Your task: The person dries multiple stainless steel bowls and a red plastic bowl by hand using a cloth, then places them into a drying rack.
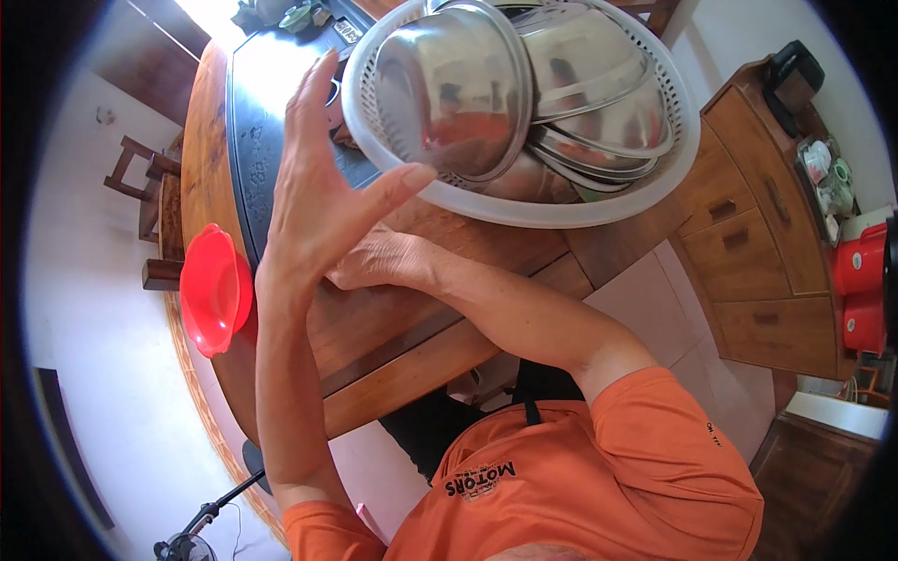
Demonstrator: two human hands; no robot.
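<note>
A white perforated plastic basket point(561, 216) stands on the wooden table point(393, 315), heaped with stainless steel bowls point(466, 98), some nested or overlapping. My left hand point(319, 168) is raised at the basket's near left side, fingers spread and thumb pointing to the rim, with nothing held; whether the thumb touches the rim I cannot tell. Behind it, my right hand point(372, 259) rests low by the table top, its fingers mostly hidden by my left hand and wrist. A red plastic bowl with a wavy rim point(210, 291) sits at the table's left edge.
A dark tea tray point(252, 168) is set into the table, with small tea ware point(298, 17) at its far end. Wooden drawers point(744, 238) stand to the right, beside red containers point(863, 263). A wooden chair point(165, 210) is beyond the left edge, a fan point(186, 547) at lower left.
</note>
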